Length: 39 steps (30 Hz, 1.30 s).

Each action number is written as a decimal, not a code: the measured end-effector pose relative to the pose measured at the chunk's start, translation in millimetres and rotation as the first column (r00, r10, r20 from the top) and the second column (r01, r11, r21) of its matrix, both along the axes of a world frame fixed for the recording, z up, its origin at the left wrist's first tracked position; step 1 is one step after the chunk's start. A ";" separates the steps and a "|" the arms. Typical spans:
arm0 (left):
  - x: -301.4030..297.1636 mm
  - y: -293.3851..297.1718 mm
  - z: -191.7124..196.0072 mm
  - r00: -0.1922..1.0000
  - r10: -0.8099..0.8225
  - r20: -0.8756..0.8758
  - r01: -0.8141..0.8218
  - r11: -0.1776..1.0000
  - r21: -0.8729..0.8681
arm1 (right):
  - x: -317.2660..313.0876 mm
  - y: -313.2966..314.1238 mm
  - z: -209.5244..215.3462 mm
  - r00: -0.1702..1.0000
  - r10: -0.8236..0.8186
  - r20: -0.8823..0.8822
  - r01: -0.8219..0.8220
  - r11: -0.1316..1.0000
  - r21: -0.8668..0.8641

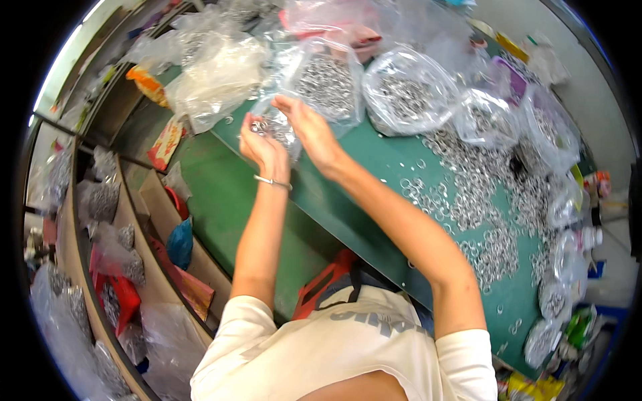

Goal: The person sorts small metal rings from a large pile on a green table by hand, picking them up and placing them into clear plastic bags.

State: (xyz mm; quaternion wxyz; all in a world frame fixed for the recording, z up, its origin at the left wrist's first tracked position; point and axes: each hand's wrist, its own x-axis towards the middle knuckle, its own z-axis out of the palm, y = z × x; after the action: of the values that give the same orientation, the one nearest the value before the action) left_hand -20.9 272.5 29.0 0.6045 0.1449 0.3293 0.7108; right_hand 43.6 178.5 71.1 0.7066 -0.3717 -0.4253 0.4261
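Note:
My left hand (265,150) is cupped at the far left edge of the green table (394,160), with small metal rings (259,125) in its palm. Close beside it, my right hand (312,134) is stretched out with its fingers straight, apparently holding nothing. Between and under the hands lies a see-through plastic bag (283,134) with more shiny pieces in it. Just beyond my right hand stands an open bag full of metal rings (326,83). Another open plastic bag (409,93) of rings is to its right.
Loose metal rings (476,194) spread over the right of the table. Smaller ring bags (490,119) line its far right edge. A large plastic bag (217,73) lies at the back left. Shelves (127,220) with bags and a red bin (120,287) stand on the left.

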 end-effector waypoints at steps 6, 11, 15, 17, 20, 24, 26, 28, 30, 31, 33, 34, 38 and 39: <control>-16.3 9.9 -34.2 0.411 0.097 -0.907 0.428 0.858 0.285 | 80.8 -145.0 1.7 0.930 -0.077 0.360 0.196 0.931 -0.308; -17.2 -93.5 -1.0 0.323 0.378 -0.867 0.504 0.707 0.496 | 65.2 -280.6 -16.3 0.728 0.148 0.669 0.378 0.727 -0.573; -15.5 -190.7 -13.2 0.087 -0.005 -0.996 0.988 0.125 0.086 | 23.5 -313.0 -41.6 0.410 0.007 0.912 0.583 0.767 -0.268; -10.8 -225.9 -30.6 -0.050 -0.095 -0.994 0.997 -0.066 -0.044 | 17.5 -313.4 -57.9 0.364 0.004 0.931 0.604 0.760 -0.239; 4.5 -243.7 -31.9 -0.035 0.120 -0.992 0.995 -0.088 -0.046 | 21.9 -318.1 -71.3 0.310 -0.044 0.950 0.631 0.756 -0.172; 36.8 -250.7 -40.6 0.017 0.227 -0.974 0.997 -0.079 -0.001 | 29.4 -334.2 -81.5 0.403 -0.277 0.872 0.762 0.629 -0.152; 43.5 -251.3 -47.5 0.002 0.197 -0.980 0.997 -0.079 -0.014 | 33.6 -340.8 -76.9 0.357 -0.306 0.882 0.785 0.611 -0.106; 42.3 -247.9 -50.2 -0.041 0.149 -0.988 0.994 -0.096 -0.056 | 33.7 -345.9 -76.2 0.318 -0.286 0.904 0.782 0.619 -0.079; 35.1 -248.5 -42.9 -0.053 0.136 -0.989 0.992 -0.110 -0.069 | 31.9 -338.3 -71.4 0.281 -0.246 0.928 0.739 0.672 -0.046; 31.2 -250.3 -39.1 -0.060 0.130 -0.990 0.990 -0.119 -0.076 | 29.8 -334.3 -70.5 0.261 -0.227 0.938 0.717 0.696 -0.030; 24.3 -254.2 -37.2 -0.028 0.140 -0.990 0.986 -0.158 -0.050 | 28.2 -332.2 -75.8 0.233 -0.135 0.963 0.685 0.726 -0.064; 19.7 -256.2 -36.6 -0.013 0.142 -0.990 0.984 -0.172 -0.037 | 29.0 -332.0 -74.4 0.250 -0.115 0.961 0.668 0.740 -0.085; -0.4 -267.3 -32.7 -0.073 0.125 -0.989 0.973 -0.210 -0.099 | 43.5 -346.6 -72.8 0.525 -0.234 0.818 0.639 0.743 -0.198; 1.2 -269.2 -29.8 -0.073 0.148 -0.986 0.975 -0.196 -0.102 | 47.4 -343.8 -69.8 0.419 -0.228 0.879 0.711 0.684 -0.161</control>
State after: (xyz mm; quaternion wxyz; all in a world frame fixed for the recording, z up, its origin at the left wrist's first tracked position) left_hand -19.7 3.3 -0.8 0.3673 0.9268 -0.0440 0.0645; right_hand 91.1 -165.3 1.4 0.3984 -0.8033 -0.4356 0.0785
